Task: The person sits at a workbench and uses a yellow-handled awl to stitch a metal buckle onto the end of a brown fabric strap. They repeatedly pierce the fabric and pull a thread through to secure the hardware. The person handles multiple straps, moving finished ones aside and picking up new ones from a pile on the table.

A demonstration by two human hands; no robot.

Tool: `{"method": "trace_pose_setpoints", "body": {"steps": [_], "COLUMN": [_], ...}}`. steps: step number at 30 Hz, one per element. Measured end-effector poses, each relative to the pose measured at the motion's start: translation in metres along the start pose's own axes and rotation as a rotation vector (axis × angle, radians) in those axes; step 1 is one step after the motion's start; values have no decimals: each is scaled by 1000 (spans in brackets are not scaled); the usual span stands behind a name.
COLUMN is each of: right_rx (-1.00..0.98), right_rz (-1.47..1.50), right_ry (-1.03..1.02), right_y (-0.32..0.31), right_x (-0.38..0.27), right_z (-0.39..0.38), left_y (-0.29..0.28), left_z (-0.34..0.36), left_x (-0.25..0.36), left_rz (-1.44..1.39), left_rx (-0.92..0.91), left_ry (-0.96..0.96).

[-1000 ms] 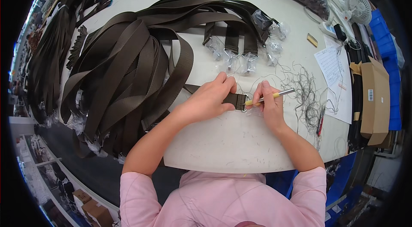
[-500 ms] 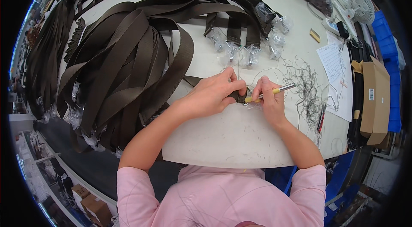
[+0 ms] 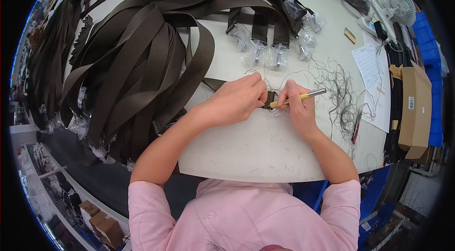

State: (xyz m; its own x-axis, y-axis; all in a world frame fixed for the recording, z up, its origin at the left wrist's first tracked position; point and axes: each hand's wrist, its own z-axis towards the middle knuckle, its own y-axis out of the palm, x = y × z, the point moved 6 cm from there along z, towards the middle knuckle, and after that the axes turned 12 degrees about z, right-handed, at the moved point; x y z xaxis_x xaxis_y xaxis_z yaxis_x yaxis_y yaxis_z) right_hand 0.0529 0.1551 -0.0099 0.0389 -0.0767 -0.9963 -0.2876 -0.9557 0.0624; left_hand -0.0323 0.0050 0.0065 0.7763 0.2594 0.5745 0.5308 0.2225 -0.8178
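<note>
My left hand [image 3: 234,101] is closed on the end of a dark brown webbing strap [image 3: 271,98], whose stitched tip shows just past the fingertips. Between the fingers of my right hand [image 3: 299,109] is a pen-shaped tool [image 3: 303,95] with a yellow front and a silver back. Its yellow end reaches the strap's edge. Clear plastic wrap [image 3: 279,111] shows below that spot, partly hidden by the right hand. Whatever hardware sits inside that wrap is too small to make out.
A large heap of brown straps [image 3: 137,56] covers the left side. Several plastic-wrapped metal hooks [image 3: 257,54] hang on strap ends beyond my hands. Loose threads [image 3: 339,94], written paper [image 3: 367,68], a red pen [image 3: 356,130], a small fan [image 3: 400,7] and a cardboard box [image 3: 414,111] lie rightward.
My left fingers have drawn in and back along the strap, showing more of its stitched end. The yellow tool tip stays at the strap's edge, in my right hand.
</note>
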Motion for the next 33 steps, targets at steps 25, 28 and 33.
{"method": "trace_pose_setpoints", "body": {"steps": [25,28,33], "right_rx": [327,385,180], "right_rz": [395,396,283], "right_ry": [-158,-158,2], "right_y": [-48,-63,-41], "right_x": [-16,-19,-3], "right_z": [21,27,25], "left_y": [-12,-8,4], "left_z": [-3,7,21], "left_x": [-2,11,-7], "left_rz": [-273,-71,-88], "left_rx": [115,175,234], "left_ry": [-284,-243,-293]}}
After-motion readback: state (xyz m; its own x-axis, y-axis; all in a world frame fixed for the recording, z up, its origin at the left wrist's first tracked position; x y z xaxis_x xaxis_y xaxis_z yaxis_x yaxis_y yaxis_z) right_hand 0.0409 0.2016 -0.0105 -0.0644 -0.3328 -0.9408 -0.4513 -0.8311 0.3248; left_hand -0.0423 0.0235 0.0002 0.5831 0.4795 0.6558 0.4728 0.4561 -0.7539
